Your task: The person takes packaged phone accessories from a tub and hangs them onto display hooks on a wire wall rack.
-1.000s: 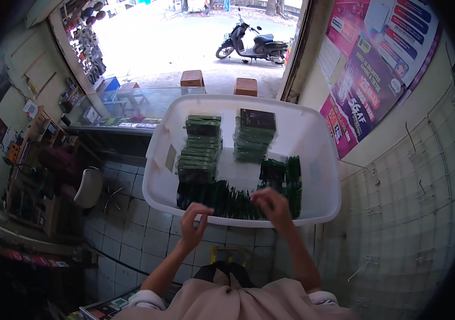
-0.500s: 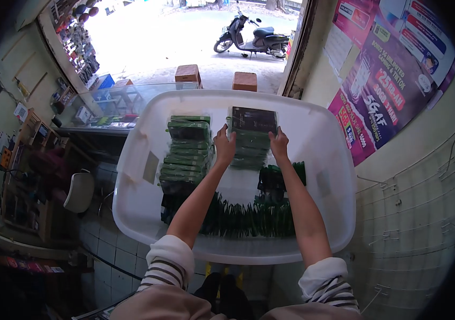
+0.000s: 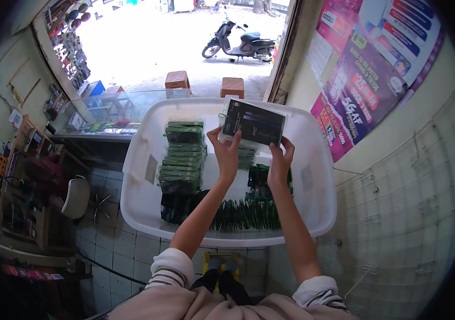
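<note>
Both hands hold up a flat black package in a clear sleeve with pale print on its face, tilted above the far side of a white plastic tub. My left hand pinches its near left edge, thumb on the face. My right hand grips its near right corner. Whether it is one package or several together I cannot tell. Partly hidden beneath it are green-edged packages. Inside the tub, a column of similar packages overlaps on the left, and a row standing on edge runs along the near side.
A glass display counter stands beyond the tub at left. Two brown stools and a parked scooter are outside. Posters and a wire rack line the right wall. A chair stands at left.
The black package has come up off the far right stack and now tilts, its printed face showing more. Both hands rose with it. The camera view has shifted slightly.
</note>
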### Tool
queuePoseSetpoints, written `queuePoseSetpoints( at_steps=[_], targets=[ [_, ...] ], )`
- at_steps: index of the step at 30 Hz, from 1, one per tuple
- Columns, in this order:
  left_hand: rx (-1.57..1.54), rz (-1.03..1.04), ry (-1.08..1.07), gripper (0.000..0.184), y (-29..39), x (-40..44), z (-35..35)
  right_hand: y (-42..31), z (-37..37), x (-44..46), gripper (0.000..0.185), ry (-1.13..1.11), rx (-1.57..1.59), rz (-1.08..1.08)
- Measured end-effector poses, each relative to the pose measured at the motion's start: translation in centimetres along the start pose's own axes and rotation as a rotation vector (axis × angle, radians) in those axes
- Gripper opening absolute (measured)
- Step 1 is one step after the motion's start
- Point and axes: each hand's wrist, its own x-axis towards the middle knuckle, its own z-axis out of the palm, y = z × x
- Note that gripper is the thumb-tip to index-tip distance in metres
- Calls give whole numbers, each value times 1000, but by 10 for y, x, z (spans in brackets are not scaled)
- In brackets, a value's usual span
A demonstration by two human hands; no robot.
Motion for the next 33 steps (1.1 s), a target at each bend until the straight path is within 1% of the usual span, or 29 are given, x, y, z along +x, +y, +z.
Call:
queuePoseSetpoints(
  at_steps=[2, 3, 5, 6, 7, 9, 11, 12, 13, 14, 15, 17, 18, 19, 21, 22, 23, 24, 25, 27, 28, 29, 30, 31, 32, 33],
  targets=[
    [-141, -61, -104, 45, 38, -15, 4, -21, -15, -29, 42, -7, 70, -82],
    [-158, -68, -124, 45, 59, -24, 4, -38, -25, -48, 45, -15, 32, -109],
    [-105, -83, -367, 43, 100, -39, 6, -77, -41, -88, 51, 117, -113, -218],
    [-94, -95, -478, 43, 121, -46, 8, -98, -53, -103, 54, 189, -253, -405],
    [-185, -101, -568, 41, 139, -55, 12, -116, -66, -113, 58, 268, -399, -592],
    [-167, -107, -671, 44, 153, -61, 16, -145, -70, -126, 60, 300, -435, -605],
    [-174, -111, -872, 45, 182, -77, 28, -210, -71, -156, 66, 322, -582, -1021],
    [-208, -131, -935, 45, 190, -86, 36, -232, -73, -165, 66, 371, -607, -1041],
    [-235, -140, -984, 45, 202, -97, 45, -253, -75, -172, 67, 250, -658, -1141],
    [-191, -91, -1067, 44, 215, -108, 54, -269, -80, -179, 69, 124, -713, -1235],
    [-149, -37, -1150, 44, 227, -119, 63, -280, -88, -186, 69, 175, -742, -1257],
    [-170, -19, -1251, 43, 244, -142, 79, -298, -105, -203, 70, 1, -833, -1108],
    [-177, 16, -1317, 42, 250, -152, 86, -304, -105, -214, 60, -12, -638, -1035],
    [-185, 56, -1375, 42, 257, -163, 94, -313, -115, -227, 60, 23, -666, -1059],
    [-249, 87, -1417, 43, 270, -185, 110, -327, -133, -248, 49, 185, -843, -1055],
    [-326, 66, -1420, 43, 273, -196, 119, -339, -135, -258, 40, 261, -926, -1125],
    [-397, 40, -1422, 43, 277, -207, 127, -348, -139, -265, 40, 282, -942, -1136],
    [-541, -77, -1445, 44, 289, -218, 136, -357, -144, -272, 38, 344, -919, -1157],
    [-561, -74, -1462, 44, 296, -228, 146, -366, -147, -276, 37, 403, -895, -1181],
    [-742, -44, -1366, 48, 312, -243, 170, -390, -145, -279, 35, 462, -830, -1275],
    [-762, -48, -1375, 48, 322, -247, 183, -406, -140, -276, 34, 481, -839, -1325],
    [-784, 21, -1336, 43, 332, -250, 195, -422, -135, -273, 33, 497, -848, -1368],
    [-800, 92, -1294, 39, 341, -251, 206, -437, -131, -270, 31, 515, -867, -1353],
    [-808, 91, -1298, 39, 350, -251, 214, -451, -127, -265, 30, 533, -880, -1343],
    [-849, 91, -1241, 34, 359, -251, 224, -462, -125, -256, 28, 517, -876, -1404],
    [-891, 90, -1185, 30, 368, -249, 235, -474, -122, -249, 28, 521, -883, -1417]
  ],
)
